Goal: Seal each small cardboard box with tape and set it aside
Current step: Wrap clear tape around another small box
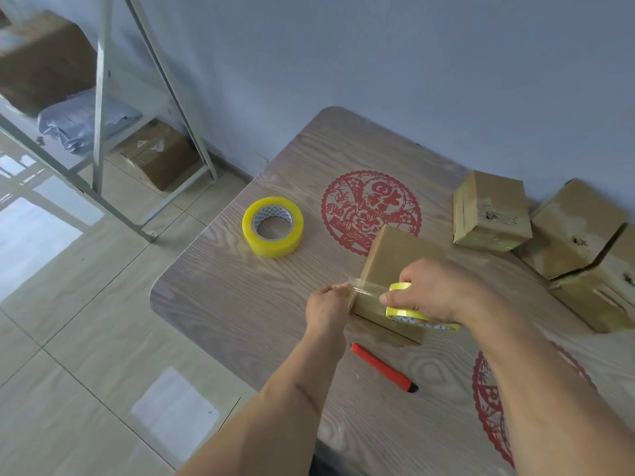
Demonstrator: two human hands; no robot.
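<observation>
Midway through the job, by the look of it: three boxes (491, 211) pushed together at 2 to 3 o'clock on the table (220, 297), glossy strips showing on their faces, so probably done and set aside, though one at the far right shows a dark gap along a flap edge and cannot be called sealed with certainty. One box (391, 259) now in work near the table's middle, at about 5 o'clock from the red paper-cut (371, 211), tipped up on an edge with a broad plain face toward 11 o'clock. Clear tape (366, 288) stretched across its near corner, not yet cut from the roll (409, 312) and not yet pressed flat all along. Left to do on this one, most likely: drawing the strip further, smoothing it, cutting it, then moving the box over to the others. Left hand (326, 305) at 9 o'clock of the box, fingers curled, pinching the free end of the tape against the box corner. Right hand (436, 290) at 3 o'clock of that corner, fingers wrapped over the yellow roll, thumb along its rim, holding it just beside the box face. Spare roll (273, 226) lying flat at 10 o'clock, well apart from both hands. Red cutter (383, 367) at 6 o'clock of the box, near it but untouched.
</observation>
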